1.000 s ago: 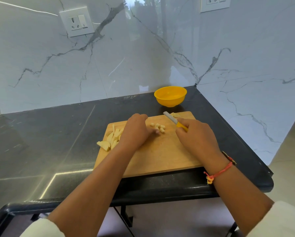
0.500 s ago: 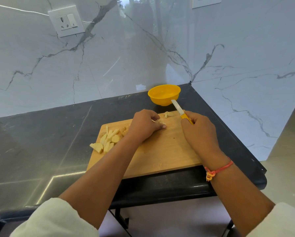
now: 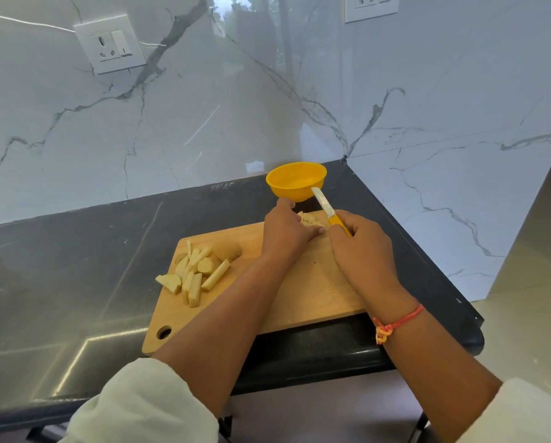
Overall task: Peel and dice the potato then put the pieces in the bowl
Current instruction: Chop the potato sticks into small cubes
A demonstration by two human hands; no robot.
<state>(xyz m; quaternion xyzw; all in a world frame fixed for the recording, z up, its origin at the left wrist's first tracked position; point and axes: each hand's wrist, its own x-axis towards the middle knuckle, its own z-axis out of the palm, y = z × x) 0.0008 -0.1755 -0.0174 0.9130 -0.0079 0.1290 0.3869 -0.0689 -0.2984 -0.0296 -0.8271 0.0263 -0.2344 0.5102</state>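
Observation:
A wooden cutting board (image 3: 312,292) lies on the dark counter. Several peeled potato strips and chunks (image 3: 195,274) sit in a pile at its left end. A small heap of diced potato (image 3: 308,218) lies at the board's far right corner, just in front of the yellow bowl (image 3: 295,181). My left hand (image 3: 285,231) rests cupped against the dice, fingers curved beside them; whether it holds any is hidden. My right hand (image 3: 362,247) grips the yellow-handled knife (image 3: 327,207), blade pointing up toward the bowl's right rim.
The dark counter (image 3: 76,266) ends in an edge close behind my right wrist and along the front. Marble walls meet in a corner just behind the bowl. Wall sockets (image 3: 110,43) sit high on the walls.
My left hand has slid the dice across the board from its middle to the far right corner by the bowl. My right hand has lifted the knife toward the bowl.

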